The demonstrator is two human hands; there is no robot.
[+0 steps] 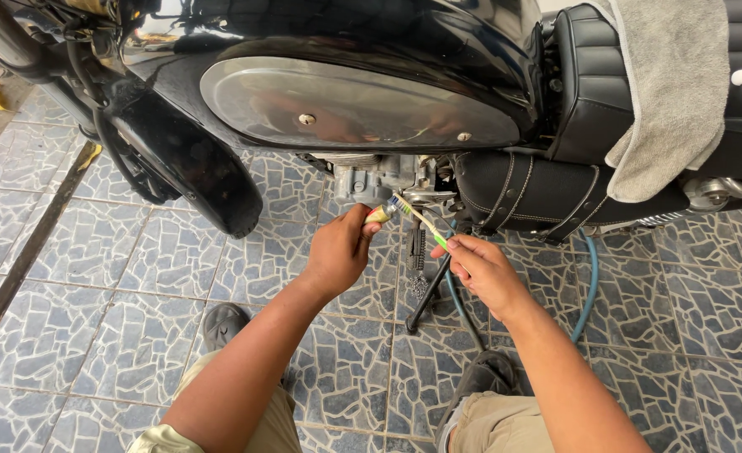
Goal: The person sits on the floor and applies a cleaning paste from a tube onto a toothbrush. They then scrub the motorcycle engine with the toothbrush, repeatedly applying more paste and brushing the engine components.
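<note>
I crouch beside a black motorcycle (371,33) with a chrome tank panel (346,105). My left hand (337,252) pinches a small yellowish tube (379,215) with its tip against the bristles of a toothbrush (417,220). My right hand (480,268) holds that toothbrush by its green and white handle, bristles pointing up-left toward the grey engine (371,178). Both hands meet just below the engine, in front of the black leather side bag (539,193).
A grey towel (669,92) hangs over the black seat. A blue hose (591,281) curves on the stone-patterned tiles (119,294) under the bike, beside the black side stand (428,294). The black front mudguard (195,168) is at left. My shoes and knees are at the bottom.
</note>
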